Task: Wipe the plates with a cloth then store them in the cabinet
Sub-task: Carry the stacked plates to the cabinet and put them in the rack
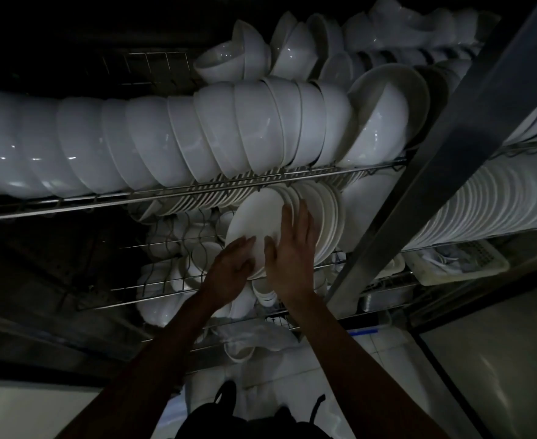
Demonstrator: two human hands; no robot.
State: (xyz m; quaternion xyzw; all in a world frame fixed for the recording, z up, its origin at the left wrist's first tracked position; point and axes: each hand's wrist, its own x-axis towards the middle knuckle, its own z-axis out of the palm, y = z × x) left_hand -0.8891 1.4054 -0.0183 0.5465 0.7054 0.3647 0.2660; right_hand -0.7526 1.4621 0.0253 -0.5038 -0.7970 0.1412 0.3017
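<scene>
A white plate stands on edge at the front of a row of white plates in the cabinet's middle wire rack. My left hand holds the plate's lower left rim between thumb and fingers. My right hand lies flat against the plate's right side. Its fingers are straight and reach over the rim onto the plates behind. No cloth is in view.
Above, a wire shelf carries a long row of white bowls, with more bowls behind. A metal post divides off a right bay with a stack of plates and a plastic basket. Small dishes fill the lower racks.
</scene>
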